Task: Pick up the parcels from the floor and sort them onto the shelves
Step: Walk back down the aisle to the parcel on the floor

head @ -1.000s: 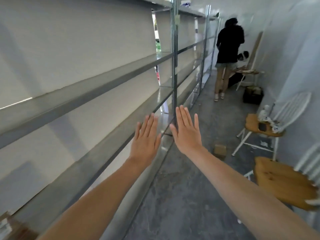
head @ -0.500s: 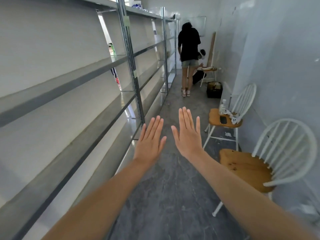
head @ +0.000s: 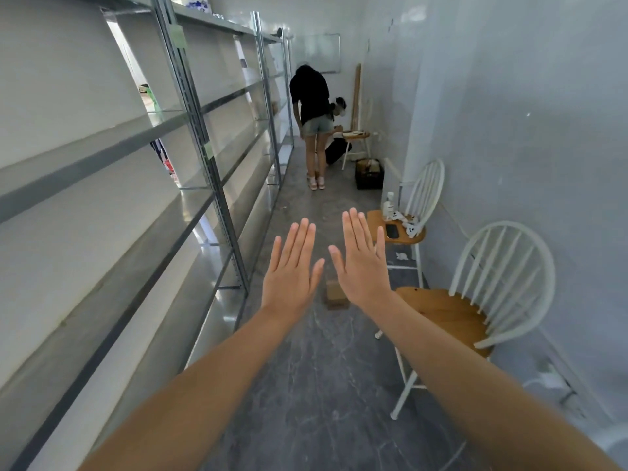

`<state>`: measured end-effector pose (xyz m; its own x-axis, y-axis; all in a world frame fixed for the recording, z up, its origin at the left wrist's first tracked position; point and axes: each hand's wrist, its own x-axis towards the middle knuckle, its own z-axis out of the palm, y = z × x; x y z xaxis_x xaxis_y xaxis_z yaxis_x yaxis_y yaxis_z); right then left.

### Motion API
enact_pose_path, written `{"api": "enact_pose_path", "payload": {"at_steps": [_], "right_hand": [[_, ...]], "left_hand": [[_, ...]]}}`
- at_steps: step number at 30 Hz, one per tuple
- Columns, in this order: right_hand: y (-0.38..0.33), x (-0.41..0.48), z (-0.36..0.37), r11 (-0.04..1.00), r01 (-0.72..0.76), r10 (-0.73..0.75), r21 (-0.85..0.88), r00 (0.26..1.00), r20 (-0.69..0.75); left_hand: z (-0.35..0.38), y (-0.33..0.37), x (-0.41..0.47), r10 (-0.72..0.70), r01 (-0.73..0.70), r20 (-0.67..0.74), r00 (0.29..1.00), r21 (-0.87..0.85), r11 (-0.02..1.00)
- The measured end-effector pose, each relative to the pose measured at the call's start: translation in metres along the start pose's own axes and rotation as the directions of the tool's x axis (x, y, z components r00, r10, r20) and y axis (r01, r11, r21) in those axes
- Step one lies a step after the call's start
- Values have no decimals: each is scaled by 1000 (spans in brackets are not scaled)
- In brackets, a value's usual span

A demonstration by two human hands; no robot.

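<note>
As the view has swung right, a parcel (head: pixel 335 294) appears between the flat, spread, empty left hand (head: pixel 291 273) and right hand (head: pixel 363 266).

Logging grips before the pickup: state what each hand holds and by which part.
Nothing is held. The left hand and right hand are open and flat, with the parcel on the floor beyond them.

- We see a near chair (head: pixel 475 300) with a white spindle back and a wooden seat against the right wall.
- Beyond it we find a second chair (head: pixel 413 219) of the same kind; its seat bears a dark phone (head: pixel 392 230), a bottle (head: pixel 389 206) and white controllers (head: pixel 407 226).
- Farther along we make out a black crate (head: pixel 369 174) on the grey floor (head: pixel 316 385).
- At the far end we see a standing person (head: pixel 312 120) in a black top, back turned to us.
</note>
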<state>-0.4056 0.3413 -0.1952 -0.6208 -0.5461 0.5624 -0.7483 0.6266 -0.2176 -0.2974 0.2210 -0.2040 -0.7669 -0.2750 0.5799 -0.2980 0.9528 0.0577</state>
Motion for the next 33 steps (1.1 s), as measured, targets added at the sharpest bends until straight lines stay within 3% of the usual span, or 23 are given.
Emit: {"api": "enact_pose_path", "payload": {"at_steps": [17, 23, 33], "right_hand": [[-44, 96, 76, 988, -133, 136, -73, 990, 45], [-52, 92, 110, 968, -242, 248, -72, 964, 92], [-37, 127, 127, 965, -232, 248, -122, 959, 137]], "left_hand": [[49, -117, 86, 51, -51, -1, 999, -138, 989], [69, -149, 99, 164, -155, 47, 985, -152, 976], [96, -156, 124, 114, -97, 71, 991, -210, 973]]}}
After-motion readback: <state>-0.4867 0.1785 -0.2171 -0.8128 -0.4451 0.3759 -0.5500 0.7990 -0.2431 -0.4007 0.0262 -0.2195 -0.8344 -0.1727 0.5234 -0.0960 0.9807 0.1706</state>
